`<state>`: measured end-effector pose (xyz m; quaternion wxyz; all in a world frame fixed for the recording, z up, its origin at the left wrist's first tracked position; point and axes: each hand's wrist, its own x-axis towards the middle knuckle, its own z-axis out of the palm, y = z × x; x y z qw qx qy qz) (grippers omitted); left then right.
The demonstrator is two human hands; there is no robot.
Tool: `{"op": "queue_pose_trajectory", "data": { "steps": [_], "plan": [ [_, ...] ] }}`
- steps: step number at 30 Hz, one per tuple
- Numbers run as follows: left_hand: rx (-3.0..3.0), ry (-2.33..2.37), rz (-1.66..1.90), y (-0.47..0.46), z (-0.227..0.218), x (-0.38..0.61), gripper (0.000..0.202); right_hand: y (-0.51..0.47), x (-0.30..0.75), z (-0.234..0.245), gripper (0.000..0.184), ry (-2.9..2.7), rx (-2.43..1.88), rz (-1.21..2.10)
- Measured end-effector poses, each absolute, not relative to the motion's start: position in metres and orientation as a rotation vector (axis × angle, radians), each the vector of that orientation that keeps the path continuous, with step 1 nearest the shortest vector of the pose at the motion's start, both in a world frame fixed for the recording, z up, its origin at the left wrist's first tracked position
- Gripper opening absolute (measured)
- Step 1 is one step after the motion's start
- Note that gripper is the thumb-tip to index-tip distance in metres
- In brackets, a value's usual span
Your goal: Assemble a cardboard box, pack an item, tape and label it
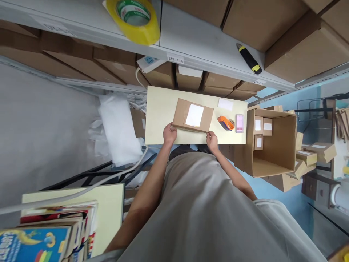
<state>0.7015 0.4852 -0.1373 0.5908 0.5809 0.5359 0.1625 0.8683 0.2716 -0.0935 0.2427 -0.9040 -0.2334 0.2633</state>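
Left hand [169,134] and right hand [212,141] pinch a cardboard box [205,117] at its near corners, over the table [159,116], orange tape dispenser [226,123] toward the table's right edge

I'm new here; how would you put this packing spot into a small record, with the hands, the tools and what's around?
Left hand: at the near left corner of the cardboard box
Right hand: at its near right corner
Box top: white label
Table: orange tape dispenser, phone, white paper
Shelf: yellow tape roll, black-and-yellow cutter
Right of table: open carton holding small labelled boxes
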Motion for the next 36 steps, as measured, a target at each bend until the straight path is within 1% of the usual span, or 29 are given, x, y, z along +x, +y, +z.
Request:
{"op": "queue_pose_trajectory", "data": {
  "steps": [3, 6, 9, 12, 14, 19, 23, 25, 27, 31, 33, 34, 36],
  "plan": [
    [1.170, 1.382, 0.422, 0.485, -0.136, 0.710, 0.075, 0.269, 0.889, -0.097, 0.031, -0.759, -2.437, 0.760],
    [1.037, 1.503, 0.477, 0.479, -0.133, 0.721, 0.088, 0.256, 0.931, -0.096, 0.036, -0.890, -2.533, 0.646],
    [0.980, 1.577, 0.487, 0.459, -0.130, 0.732, 0.087, 0.236, 0.977, -0.099, 0.042, -0.916, -2.729, 0.514],
    [0.898, 1.610, 0.485, 0.426, -0.128, 0.747, 0.082, 0.223, 1.008, -0.112, 0.045, -0.887, -2.876, 0.525],
    [0.822, 1.576, 0.490, 0.404, -0.128, 0.761, 0.082, 0.221, 1.018, -0.126, 0.046, -0.902, -2.916, 0.547],
    [0.739, 1.394, 0.629, 0.384, -0.138, 0.802, 0.097, 0.225, 1.028, -0.156, 0.051, -0.935, -2.871, 0.592],
    [0.793, 1.349, 0.719, 0.401, -0.151, 0.823, 0.105, 0.224, 1.038, -0.159, 0.053, -0.945, -2.770, 0.597],
    [0.835, 1.329, 0.746, 0.408, -0.154, 0.829, 0.100, 0.220, 1.043, -0.153, 0.055, -0.943, -2.678, 0.662],
    [0.831, 1.357, 0.752, 0.407, -0.153, 0.834, 0.090, 0.216, 1.044, -0.144, 0.058, -0.922, -2.541, 0.764],
    [0.771, 1.452, 0.615, 0.365, -0.141, 0.843, 0.056, 0.210, 1.034, -0.122, 0.062, -0.784, -2.089, 0.973],
    [0.805, 1.350, 0.560, 0.331, -0.131, 0.849, 0.039, 0.209, 1.025, -0.113, 0.065, -0.693, -1.878, 1.061],
    [0.870, 1.212, 0.534, 0.314, -0.125, 0.851, 0.034, 0.209, 1.021, -0.110, 0.067, -0.659, -1.806, 1.089],
    [0.964, 1.038, 0.531, 0.288, -0.116, 0.854, 0.035, 0.209, 1.014, -0.104, 0.068, -0.618, -1.717, 1.114]
  ]
}}
